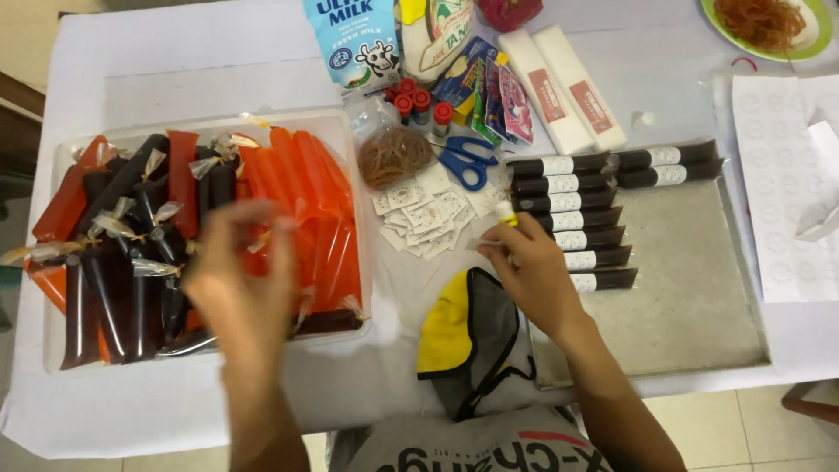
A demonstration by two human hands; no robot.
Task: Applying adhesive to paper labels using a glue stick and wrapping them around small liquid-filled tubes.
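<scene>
Fingers of my left hand (240,280) hover spread, blurred, over the clear plastic tub of orange and dark ice-pop tubes (350,140); right hand (529,267) pinches a small white-capped glue stick (505,212); I'd steady both.

Clear plastic tub (345,131) of long orange and dark tied ice pops (175,227) at left; flat metal tray (699,306) of labelled dark tubes (572,214) at right; blue-handled scissors (468,162) between them.

Bright, even overhead light with soft shadows; the left hand (245,271) is motion-blurred, everything else sharp.
</scene>
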